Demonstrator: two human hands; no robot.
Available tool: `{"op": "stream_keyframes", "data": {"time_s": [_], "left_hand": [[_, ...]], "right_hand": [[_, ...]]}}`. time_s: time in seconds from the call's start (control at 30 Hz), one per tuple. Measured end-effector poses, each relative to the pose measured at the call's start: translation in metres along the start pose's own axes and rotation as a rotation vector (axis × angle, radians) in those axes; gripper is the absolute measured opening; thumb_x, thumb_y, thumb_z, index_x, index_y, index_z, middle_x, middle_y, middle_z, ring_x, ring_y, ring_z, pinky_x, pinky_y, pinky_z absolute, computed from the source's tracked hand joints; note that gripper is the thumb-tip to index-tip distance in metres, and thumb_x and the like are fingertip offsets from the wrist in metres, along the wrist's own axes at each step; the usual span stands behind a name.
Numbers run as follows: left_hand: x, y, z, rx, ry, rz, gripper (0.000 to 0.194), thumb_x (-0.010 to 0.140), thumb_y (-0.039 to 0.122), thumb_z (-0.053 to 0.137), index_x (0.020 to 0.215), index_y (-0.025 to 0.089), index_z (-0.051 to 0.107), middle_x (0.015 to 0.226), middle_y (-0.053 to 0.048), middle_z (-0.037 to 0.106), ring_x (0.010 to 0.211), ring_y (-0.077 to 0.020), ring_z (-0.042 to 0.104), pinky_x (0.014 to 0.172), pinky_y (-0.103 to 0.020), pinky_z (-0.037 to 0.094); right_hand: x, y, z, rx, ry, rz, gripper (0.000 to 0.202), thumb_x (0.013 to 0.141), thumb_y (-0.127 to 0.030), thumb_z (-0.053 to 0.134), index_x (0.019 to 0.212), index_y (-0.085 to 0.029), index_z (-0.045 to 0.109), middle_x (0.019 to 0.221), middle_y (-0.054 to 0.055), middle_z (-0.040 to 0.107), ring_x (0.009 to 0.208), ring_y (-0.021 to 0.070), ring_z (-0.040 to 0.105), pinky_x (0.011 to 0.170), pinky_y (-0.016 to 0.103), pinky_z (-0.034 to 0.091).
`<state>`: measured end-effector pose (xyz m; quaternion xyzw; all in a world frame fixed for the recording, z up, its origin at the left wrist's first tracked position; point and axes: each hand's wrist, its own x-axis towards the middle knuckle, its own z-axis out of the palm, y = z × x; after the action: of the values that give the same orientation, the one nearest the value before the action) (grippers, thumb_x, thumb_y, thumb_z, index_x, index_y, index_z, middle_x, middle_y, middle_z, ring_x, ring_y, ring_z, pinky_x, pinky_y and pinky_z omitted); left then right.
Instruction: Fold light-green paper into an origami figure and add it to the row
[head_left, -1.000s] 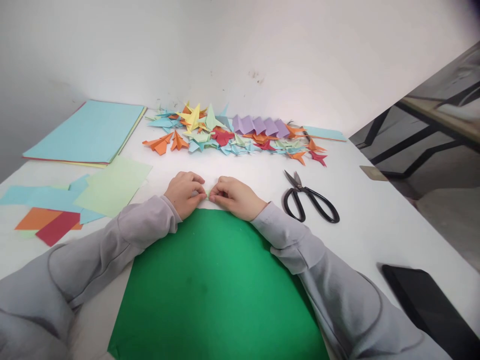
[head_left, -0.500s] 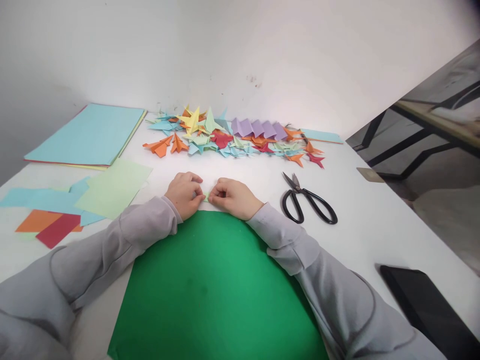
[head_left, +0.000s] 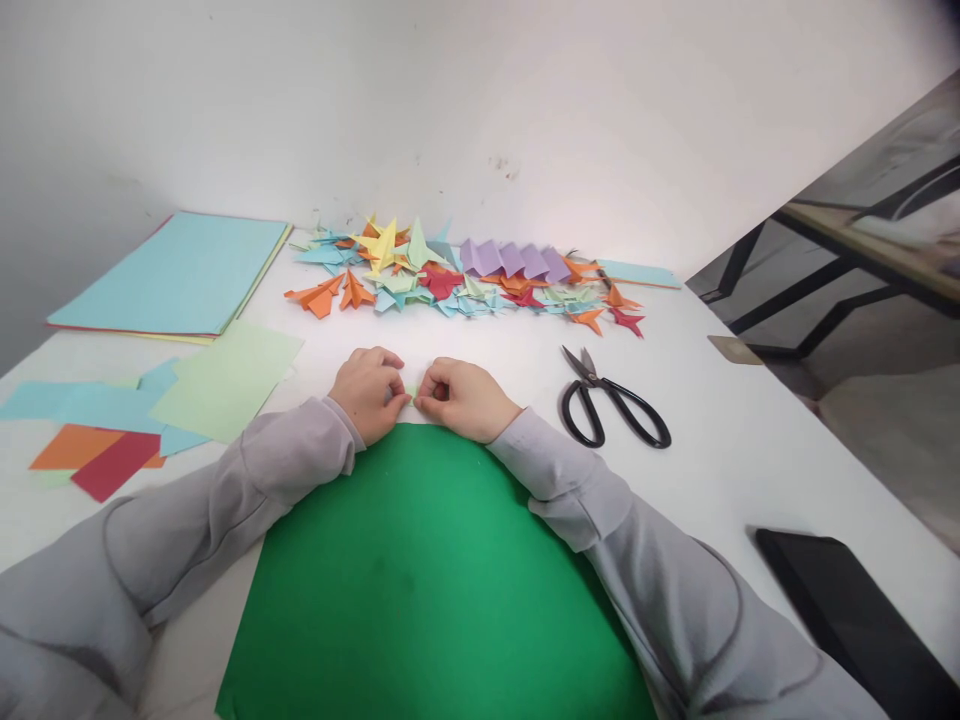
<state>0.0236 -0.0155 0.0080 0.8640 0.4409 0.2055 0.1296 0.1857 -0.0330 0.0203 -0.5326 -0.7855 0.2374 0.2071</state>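
Observation:
Between my two hands a small piece of light green paper point(head_left: 412, 391) shows, mostly covered by my fingers. My left hand point(head_left: 370, 393) pinches its left side between thumb and fingers. On the other side my right hand point(head_left: 466, 398) is closed on the paper with a pinch, fingers curled in. Both hands rest low at the far edge of a large green sheet point(head_left: 435, 560), which lies below my wrists. The shape of the small paper is hidden.
Folded paper planes point(head_left: 379, 247) and a purple pleated strip point(head_left: 514, 260) line the wall. Black-handled scissors point(head_left: 592, 380) lie right of my hands. A blue paper stack point(head_left: 176, 270), light green sheet point(head_left: 229, 380) and red scrap point(head_left: 116, 465) lie left. A black phone-like slab point(head_left: 847, 590) lies at right.
My hands have drawn very slightly closer together over the small light green paper, both still pinching. The camera view has shifted a little; the other things lie as before.

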Motion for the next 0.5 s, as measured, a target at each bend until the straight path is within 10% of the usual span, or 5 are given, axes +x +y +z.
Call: {"op": "stream_keyframes", "data": {"time_s": [0.5], "left_hand": [[-0.0008, 0.0010, -0.0006, 0.012, -0.003, -0.009, 0.011, 0.068, 0.021, 0.055, 0.060, 0.015, 0.060, 0.100, -0.010, 0.058, 0.093, -0.0259, 0.049, 0.083, -0.045, 0.041]], "right_hand": [[0.0041, 0.0083, 0.0009, 0.103, 0.002, 0.043, 0.014, 0.067, -0.027, 0.065, 0.063, -0.015, 0.058, 0.056, -0.004, 0.049, 0.051, 0.0073, 0.040, 0.049, 0.021, 0.028]]}}
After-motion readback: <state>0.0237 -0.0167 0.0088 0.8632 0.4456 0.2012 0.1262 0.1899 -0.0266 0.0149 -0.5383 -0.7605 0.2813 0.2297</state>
